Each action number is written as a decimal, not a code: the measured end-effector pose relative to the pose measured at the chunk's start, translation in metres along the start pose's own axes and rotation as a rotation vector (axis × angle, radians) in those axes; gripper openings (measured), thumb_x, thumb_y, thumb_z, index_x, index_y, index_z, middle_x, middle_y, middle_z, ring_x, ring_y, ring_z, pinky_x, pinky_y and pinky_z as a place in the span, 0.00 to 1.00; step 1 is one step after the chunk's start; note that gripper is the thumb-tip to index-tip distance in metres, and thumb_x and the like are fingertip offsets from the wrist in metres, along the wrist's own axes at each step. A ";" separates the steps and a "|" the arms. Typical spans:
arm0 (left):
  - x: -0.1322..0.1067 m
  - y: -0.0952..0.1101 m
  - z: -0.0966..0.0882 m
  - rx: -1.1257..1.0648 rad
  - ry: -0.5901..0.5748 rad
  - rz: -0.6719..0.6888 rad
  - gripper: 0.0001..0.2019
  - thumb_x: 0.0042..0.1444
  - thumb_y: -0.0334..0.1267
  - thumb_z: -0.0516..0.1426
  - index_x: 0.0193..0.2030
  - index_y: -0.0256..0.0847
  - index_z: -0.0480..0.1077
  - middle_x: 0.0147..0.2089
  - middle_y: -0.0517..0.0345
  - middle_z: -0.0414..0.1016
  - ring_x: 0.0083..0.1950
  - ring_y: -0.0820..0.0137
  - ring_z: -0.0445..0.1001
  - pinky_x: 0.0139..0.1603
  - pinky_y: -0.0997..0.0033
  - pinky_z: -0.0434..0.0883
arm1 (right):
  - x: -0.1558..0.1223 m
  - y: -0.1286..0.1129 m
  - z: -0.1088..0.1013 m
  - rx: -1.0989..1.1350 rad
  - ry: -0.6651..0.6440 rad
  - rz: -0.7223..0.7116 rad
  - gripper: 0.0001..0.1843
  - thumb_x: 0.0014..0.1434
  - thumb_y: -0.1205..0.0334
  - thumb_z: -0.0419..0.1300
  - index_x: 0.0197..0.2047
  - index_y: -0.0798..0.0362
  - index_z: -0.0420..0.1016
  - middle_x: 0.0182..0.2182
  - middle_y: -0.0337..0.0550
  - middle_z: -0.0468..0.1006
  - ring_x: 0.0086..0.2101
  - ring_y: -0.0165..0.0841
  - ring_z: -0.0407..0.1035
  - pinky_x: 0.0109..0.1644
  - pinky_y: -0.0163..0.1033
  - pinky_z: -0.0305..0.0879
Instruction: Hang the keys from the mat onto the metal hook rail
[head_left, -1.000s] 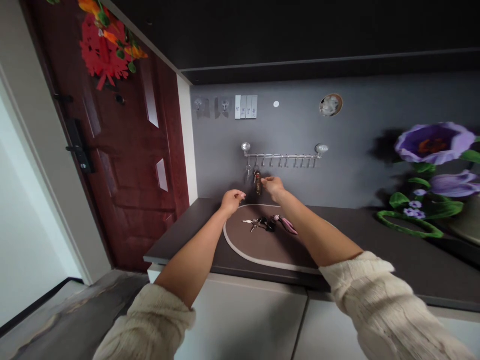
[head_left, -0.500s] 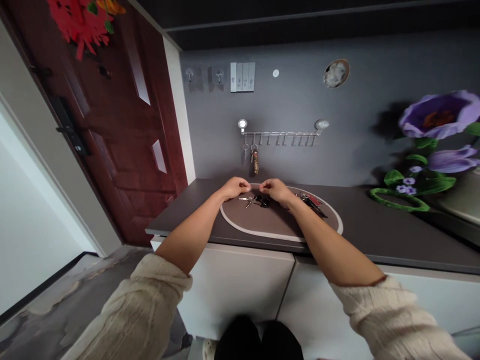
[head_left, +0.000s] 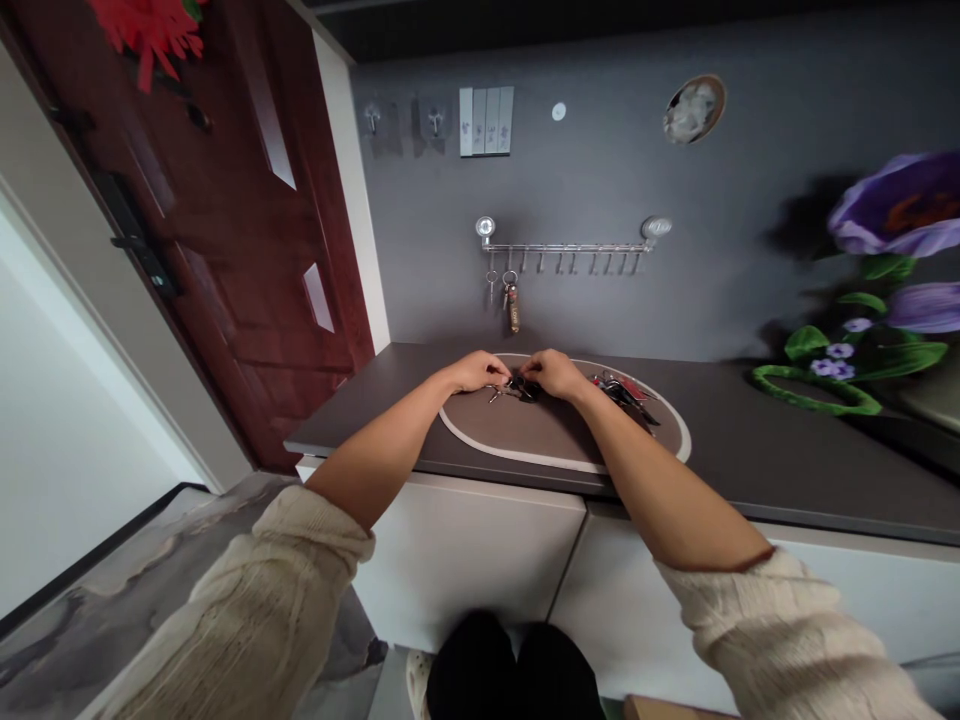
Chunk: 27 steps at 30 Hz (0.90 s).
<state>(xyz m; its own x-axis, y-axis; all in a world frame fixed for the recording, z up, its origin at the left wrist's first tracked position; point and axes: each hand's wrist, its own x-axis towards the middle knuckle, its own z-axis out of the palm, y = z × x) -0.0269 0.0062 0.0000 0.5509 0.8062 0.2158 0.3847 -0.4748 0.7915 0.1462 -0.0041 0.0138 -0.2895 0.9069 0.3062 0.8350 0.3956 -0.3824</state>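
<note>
A small bunch of keys (head_left: 527, 391) with a black fob lies on the brown oval mat (head_left: 517, 440) with a pale rim. My left hand (head_left: 480, 371) pinches at its left end, fingertips on the keys, while my right hand (head_left: 556, 374) has its fingers closed on the upper right of the same bunch. Fingers partly hide the grip. To the right of my right wrist, a larger pile of keys (head_left: 628, 392) with a red tag rests on the mat.
A hook rail (head_left: 566, 247) on the grey wall holds a key ring (head_left: 491, 284) and keys with a brown charm (head_left: 514, 308). Purple artificial flowers (head_left: 896, 215) stand at the right of the dark counter (head_left: 750, 450). A dark red door (head_left: 247, 250) is at the left.
Both hands have come down from just above the small bunch of keys to touch it. My view has tilted slightly downward.
</note>
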 end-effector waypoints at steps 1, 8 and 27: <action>0.000 0.000 0.000 -0.008 0.005 0.000 0.06 0.43 0.32 0.56 0.29 0.34 0.73 0.25 0.57 0.73 0.28 0.75 0.68 0.34 0.74 0.63 | 0.000 0.000 0.000 -0.008 0.002 0.004 0.09 0.46 0.70 0.57 0.30 0.56 0.77 0.29 0.42 0.77 0.29 0.29 0.68 0.32 0.30 0.57; 0.000 -0.002 -0.002 -0.074 0.039 -0.017 0.06 0.41 0.32 0.57 0.27 0.33 0.72 0.25 0.56 0.72 0.27 0.75 0.67 0.33 0.74 0.63 | 0.001 0.001 0.001 -0.002 0.003 0.003 0.09 0.46 0.70 0.57 0.31 0.55 0.77 0.29 0.42 0.77 0.28 0.29 0.68 0.33 0.30 0.58; -0.002 0.007 -0.016 -0.328 0.227 -0.122 0.06 0.41 0.32 0.60 0.28 0.32 0.69 0.23 0.58 0.70 0.23 0.80 0.65 0.30 0.74 0.64 | -0.003 -0.005 0.001 0.031 0.053 -0.024 0.06 0.46 0.68 0.57 0.27 0.53 0.75 0.27 0.41 0.76 0.28 0.29 0.66 0.33 0.30 0.56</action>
<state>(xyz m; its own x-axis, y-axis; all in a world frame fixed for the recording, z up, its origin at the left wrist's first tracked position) -0.0371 0.0073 0.0146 0.3240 0.9245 0.2007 0.1609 -0.2629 0.9513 0.1418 -0.0085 0.0142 -0.2831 0.8887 0.3607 0.8131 0.4218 -0.4011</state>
